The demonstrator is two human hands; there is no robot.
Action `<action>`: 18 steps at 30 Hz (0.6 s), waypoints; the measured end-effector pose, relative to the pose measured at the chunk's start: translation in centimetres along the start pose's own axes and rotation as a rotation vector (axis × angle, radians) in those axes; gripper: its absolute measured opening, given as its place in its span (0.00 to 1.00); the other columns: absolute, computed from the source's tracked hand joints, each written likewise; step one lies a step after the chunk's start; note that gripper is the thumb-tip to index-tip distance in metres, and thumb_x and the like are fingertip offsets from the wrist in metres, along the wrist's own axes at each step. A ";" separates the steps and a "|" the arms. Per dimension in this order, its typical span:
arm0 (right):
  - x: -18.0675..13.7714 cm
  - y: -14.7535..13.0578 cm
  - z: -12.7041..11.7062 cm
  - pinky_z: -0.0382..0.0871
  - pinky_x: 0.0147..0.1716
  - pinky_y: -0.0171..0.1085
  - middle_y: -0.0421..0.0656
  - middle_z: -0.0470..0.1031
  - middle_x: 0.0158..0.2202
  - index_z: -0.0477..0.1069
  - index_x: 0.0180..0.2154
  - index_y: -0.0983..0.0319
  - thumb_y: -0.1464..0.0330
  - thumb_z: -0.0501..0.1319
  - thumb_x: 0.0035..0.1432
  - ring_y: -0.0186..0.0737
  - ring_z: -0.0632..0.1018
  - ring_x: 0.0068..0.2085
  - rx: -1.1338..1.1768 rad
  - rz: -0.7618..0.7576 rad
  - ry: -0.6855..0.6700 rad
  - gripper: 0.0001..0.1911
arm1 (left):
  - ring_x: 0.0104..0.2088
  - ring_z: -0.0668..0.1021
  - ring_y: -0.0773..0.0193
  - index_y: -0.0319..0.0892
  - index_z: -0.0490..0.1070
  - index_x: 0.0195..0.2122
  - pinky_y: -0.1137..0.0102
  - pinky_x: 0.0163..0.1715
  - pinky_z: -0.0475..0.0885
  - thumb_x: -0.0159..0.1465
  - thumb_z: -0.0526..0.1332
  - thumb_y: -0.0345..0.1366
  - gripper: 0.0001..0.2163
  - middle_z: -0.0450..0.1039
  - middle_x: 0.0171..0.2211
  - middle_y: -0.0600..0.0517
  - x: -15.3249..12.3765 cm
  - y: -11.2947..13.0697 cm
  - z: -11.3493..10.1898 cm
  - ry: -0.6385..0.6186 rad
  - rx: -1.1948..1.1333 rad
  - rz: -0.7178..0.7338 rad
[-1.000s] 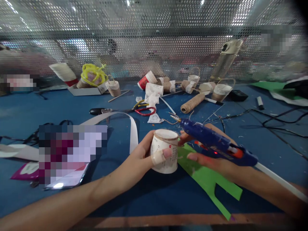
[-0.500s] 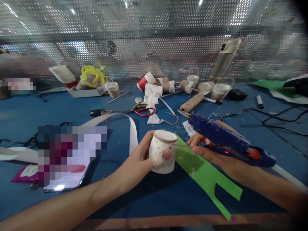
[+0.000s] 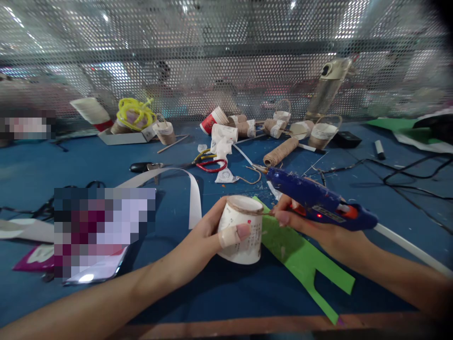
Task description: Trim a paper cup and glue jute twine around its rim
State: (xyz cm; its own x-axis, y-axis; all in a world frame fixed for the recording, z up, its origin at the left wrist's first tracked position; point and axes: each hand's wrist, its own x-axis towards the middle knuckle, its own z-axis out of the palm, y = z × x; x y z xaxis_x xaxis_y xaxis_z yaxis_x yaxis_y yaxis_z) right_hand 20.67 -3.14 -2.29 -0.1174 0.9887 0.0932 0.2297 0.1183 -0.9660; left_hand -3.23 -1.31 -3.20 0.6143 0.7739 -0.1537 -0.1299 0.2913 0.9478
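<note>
My left hand [image 3: 215, 231], a bandage round its thumb, is closed on a white printed paper cup [image 3: 244, 243] held tilted, its rim up. Brown twine [image 3: 245, 206] circles the cup just under the rim. From the cup's right side the twine runs to the pinched fingertips of my right hand [image 3: 293, 215]. That same hand also holds a blue hot glue gun [image 3: 307, 193], its nozzle pointing up and left, a white glue stick [image 3: 410, 245] out of its back. A green sheet [image 3: 300, 255] with a notched end lies below the hands.
Scissors [image 3: 212, 165] and a twine roll [image 3: 281, 151] lie beyond the cup. Several twine-wrapped cups [image 3: 323, 134] and a bottle [image 3: 327, 89] stand along the mesh panel [image 3: 226, 66]. A phone [image 3: 106, 255] is at left, black cables [image 3: 403, 179] at right.
The cup has tipped a little, its base swinging toward me. My right hand and the glue gun have moved left, closer to the cup, and the twine between the hands is shorter.
</note>
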 end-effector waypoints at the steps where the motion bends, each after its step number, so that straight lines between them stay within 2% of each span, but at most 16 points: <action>1: 0.0 0.0 0.0 0.75 0.38 0.32 0.35 0.77 0.32 0.76 0.32 0.55 0.61 0.72 0.54 0.35 0.76 0.31 0.007 0.005 0.000 0.09 | 0.42 0.81 0.56 0.49 0.72 0.52 0.63 0.46 0.73 0.63 0.69 0.47 0.19 0.80 0.43 0.51 0.0 0.0 0.0 -0.001 -0.005 0.000; 6: 0.1 -0.1 0.1 0.77 0.38 0.32 0.35 0.76 0.31 0.76 0.31 0.55 0.60 0.72 0.54 0.34 0.76 0.30 0.018 0.006 0.003 0.09 | 0.43 0.81 0.55 0.49 0.72 0.54 0.62 0.46 0.74 0.63 0.69 0.46 0.20 0.80 0.44 0.50 -0.1 -0.2 -0.2 -0.022 -0.020 -0.024; 12: 0.2 -0.4 0.3 0.77 0.35 0.36 0.36 0.73 0.26 0.76 0.29 0.55 0.58 0.71 0.55 0.37 0.75 0.27 -0.029 -0.052 0.020 0.10 | 0.43 0.80 0.55 0.50 0.73 0.53 0.63 0.44 0.74 0.63 0.70 0.46 0.19 0.77 0.50 0.49 -0.2 -0.3 -0.1 -0.032 -0.049 -0.030; 18: 0.2 0.0 0.4 0.74 0.31 0.37 0.36 0.71 0.24 0.76 0.30 0.55 0.56 0.69 0.57 0.37 0.74 0.26 -0.047 -0.069 0.006 0.11 | 0.48 0.78 0.53 0.50 0.73 0.54 0.64 0.44 0.73 0.63 0.70 0.44 0.19 0.77 0.49 0.49 -0.2 -0.2 0.1 -0.030 -0.051 -0.036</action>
State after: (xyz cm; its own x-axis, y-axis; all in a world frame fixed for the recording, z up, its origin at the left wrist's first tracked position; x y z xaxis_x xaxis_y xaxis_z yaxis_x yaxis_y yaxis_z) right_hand 20.25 -2.98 -2.33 -0.1283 0.9786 0.1607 0.2665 0.1901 -0.9449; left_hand -3.21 -1.59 -3.30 0.6423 0.7455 -0.1781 -0.1464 0.3474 0.9262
